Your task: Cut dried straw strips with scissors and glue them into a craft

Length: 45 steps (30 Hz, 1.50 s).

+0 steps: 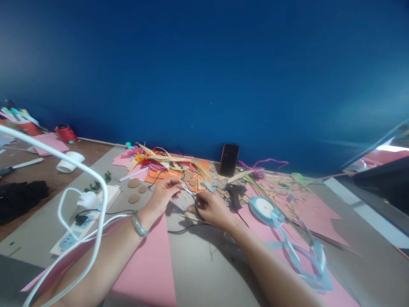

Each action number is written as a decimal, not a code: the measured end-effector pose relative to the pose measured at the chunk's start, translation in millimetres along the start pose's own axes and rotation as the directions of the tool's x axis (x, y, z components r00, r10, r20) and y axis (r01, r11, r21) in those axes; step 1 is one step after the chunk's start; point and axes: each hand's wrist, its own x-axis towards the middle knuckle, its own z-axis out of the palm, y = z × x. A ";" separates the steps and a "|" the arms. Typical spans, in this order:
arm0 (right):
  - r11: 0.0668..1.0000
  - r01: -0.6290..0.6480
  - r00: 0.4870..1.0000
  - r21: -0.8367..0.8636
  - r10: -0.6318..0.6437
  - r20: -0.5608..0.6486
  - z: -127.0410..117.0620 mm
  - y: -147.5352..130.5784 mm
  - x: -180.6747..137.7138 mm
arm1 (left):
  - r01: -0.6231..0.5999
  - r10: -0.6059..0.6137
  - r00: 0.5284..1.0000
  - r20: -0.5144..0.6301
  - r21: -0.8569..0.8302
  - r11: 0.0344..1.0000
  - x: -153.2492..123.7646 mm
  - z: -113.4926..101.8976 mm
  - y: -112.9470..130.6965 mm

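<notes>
Left hand point(168, 194): fingers bent, their tips right by the blades; whether they pinch something small I cannot tell.
Right hand point(211, 209): fingers curled round the dark handle of the scissors.
Scissors point(188, 190): between the two hands, above the grey table point(198, 268), blades pointing towards the left fingertips.
Below the right hand: thin sticks point(191, 218) and a black cord point(188, 229) running across the grey surface.
In the way: a white cable point(105, 196) loops close to the camera, crossing in front of the left forearm and the power strip point(81, 226).
Left side: round brown discs point(133, 199) lie near the left hand; a leafy sprig point(97, 184) sits beyond the strip; farther off are a white roll point(65, 165) and a black cloth point(24, 200).
Beyond the hands: a tangle of pale and coloured strips point(162, 160) lies partly over an orange sheet point(166, 175); a phone point(229, 161) leans against the blue wall point(204, 85).
Right side: a dark object point(235, 194) lies just beside the right hand; past it, a spool of blue ribbon point(263, 209) rests on pink paper point(251, 219), its loose end trailing towards the near edge.
Under the left forearm: a pink sheet point(147, 268).
</notes>
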 end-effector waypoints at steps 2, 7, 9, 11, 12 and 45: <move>1.000 0.001 1.000 0.010 -0.001 -0.003 -0.1 -0.1 0.4 | 0.001 -0.001 1.000 -0.004 -0.001 1.000 -0.3 0.8 0.6; 1.000 -0.003 1.000 0.023 0.003 -0.004 2.3 2.0 1.3 | 0.003 -0.003 1.000 -0.012 0.015 1.000 -0.7 1.1 1.3; 0.999 -0.014 1.000 0.031 0.014 -0.002 3.1 2.5 1.4 | 0.005 -0.005 1.000 -0.013 0.023 1.000 -1.1 1.0 1.9; 0.999 -0.026 1.000 0.042 0.026 0.002 3.6 2.5 1.3 | 0.002 -0.002 1.000 -0.006 0.036 0.999 -1.7 0.9 2.6; 0.998 -0.030 1.000 0.047 0.030 0.005 3.7 2.3 1.3 | 0.000 0.000 1.000 -0.001 0.045 0.999 -1.9 0.9 2.9; 0.931 -0.103 0.995 0.350 0.091 0.049 8.9 17.9 7.5 | 0.013 -0.015 0.999 0.031 0.055 0.998 -1.1 -3.5 -1.5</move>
